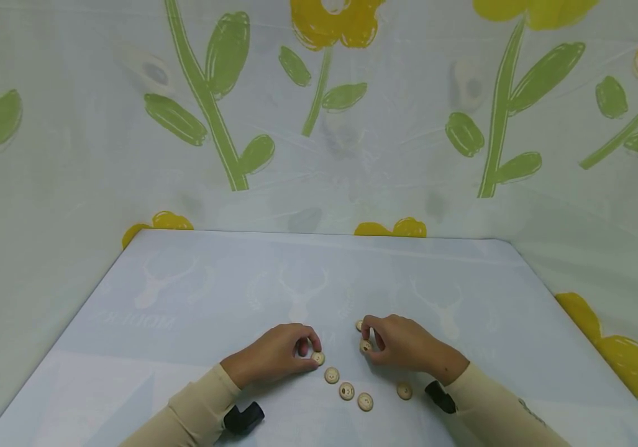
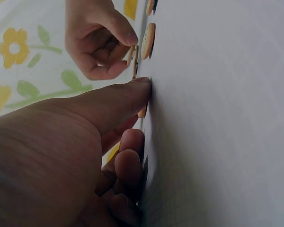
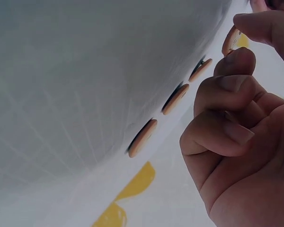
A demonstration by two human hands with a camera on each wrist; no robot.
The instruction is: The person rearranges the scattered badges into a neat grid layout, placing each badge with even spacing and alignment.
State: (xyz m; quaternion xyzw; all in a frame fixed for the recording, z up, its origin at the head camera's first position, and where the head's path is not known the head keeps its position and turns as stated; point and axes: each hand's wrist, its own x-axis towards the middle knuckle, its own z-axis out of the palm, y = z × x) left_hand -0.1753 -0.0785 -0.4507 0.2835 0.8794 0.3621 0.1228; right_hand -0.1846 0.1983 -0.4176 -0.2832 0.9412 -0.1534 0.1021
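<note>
Between thumb and forefinger, my left hand (image 1: 278,354) pinches a round wooden button (image 1: 317,358) at the tabletop; in the left wrist view the thumb hides most of this button (image 2: 142,112). Opposite it, my right hand (image 1: 408,344) holds a second wooden button (image 1: 366,346) by its edges, tilted and raised off the surface in the right wrist view (image 3: 232,41). Just beyond the right fingertips lies another button (image 1: 359,325), partly covered. From the left fingertips a slanting row of loose buttons (image 1: 346,390) runs toward the near side.
One more button (image 1: 404,390) lies apart, beneath the right wrist. The white table (image 1: 212,285) has faint deer-head prints. Behind it hangs a pale curtain (image 1: 386,167) with yellow flowers and green leaves. Black wrist devices (image 1: 243,419) sit at both sleeves.
</note>
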